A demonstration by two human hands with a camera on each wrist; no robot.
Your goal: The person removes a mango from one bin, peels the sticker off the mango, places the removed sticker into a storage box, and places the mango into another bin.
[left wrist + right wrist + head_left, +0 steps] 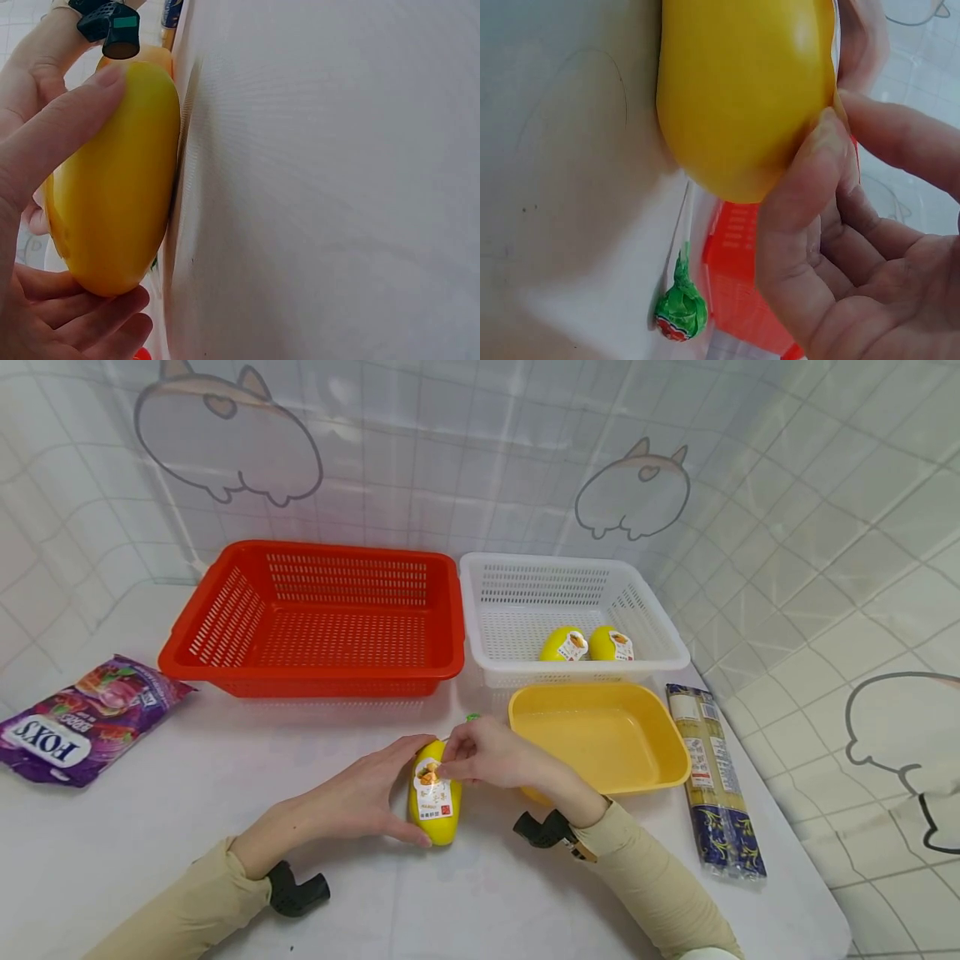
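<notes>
Mango-shaped yellow container (437,795) lies left of the yellow tub (600,743) — likely light, firm, slick — best held end to end, as the left hand (360,797) grips it, right hand (495,756) pinching near its label (437,807).

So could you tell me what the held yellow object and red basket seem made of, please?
The held yellow object: perhaps plastic or waxy skin; its smooth surface shows glossy highlights. The red basket: likely moulded plastic, slightly shiny, with regular slots.

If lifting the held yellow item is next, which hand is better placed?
Left, likely: the left hand spans the yellow item end to end; the right hand only pinches at its label.
</notes>
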